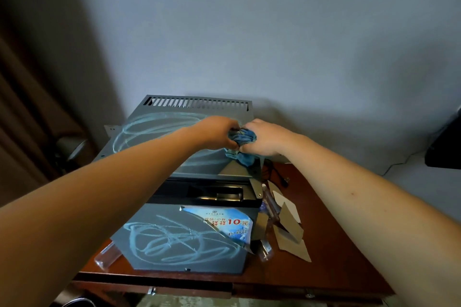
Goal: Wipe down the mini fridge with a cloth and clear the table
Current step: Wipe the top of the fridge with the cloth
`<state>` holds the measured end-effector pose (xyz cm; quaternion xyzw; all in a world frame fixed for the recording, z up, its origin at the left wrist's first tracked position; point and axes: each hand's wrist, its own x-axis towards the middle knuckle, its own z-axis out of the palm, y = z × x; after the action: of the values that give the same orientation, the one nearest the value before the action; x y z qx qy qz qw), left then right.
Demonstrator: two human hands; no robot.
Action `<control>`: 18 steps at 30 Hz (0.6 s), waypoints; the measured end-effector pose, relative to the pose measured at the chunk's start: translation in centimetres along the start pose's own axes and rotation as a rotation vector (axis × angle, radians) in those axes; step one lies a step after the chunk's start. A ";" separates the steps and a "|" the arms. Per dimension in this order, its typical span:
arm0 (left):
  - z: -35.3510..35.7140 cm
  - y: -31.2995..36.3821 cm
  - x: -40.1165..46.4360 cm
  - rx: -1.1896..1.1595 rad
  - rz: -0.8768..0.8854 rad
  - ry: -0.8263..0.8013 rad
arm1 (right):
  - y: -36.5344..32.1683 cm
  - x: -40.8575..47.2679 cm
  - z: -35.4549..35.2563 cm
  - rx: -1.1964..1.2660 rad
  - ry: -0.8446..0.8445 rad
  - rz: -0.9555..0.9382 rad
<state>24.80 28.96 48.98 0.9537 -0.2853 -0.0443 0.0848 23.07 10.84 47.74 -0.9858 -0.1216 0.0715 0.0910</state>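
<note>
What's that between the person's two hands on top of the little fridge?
A bunched blue cloth, gripped by both the left hand and right hand, over the mini fridge top's right front corner. The head view shows it.

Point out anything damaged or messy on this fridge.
Pale blue scribbles loop across the mini fridge top and its front panel. The sticker on the front is torn, its edges peeling up.
</note>
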 end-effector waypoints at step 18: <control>-0.5 -5.9 14.6 -0.042 -0.187 0.100 | 5.7 16.5 -1.2 -0.148 0.065 -0.063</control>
<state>40.16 25.81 47.81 0.9752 -0.1895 -0.0105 0.1141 40.38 9.37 45.83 -0.9873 -0.1544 0.0276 0.0241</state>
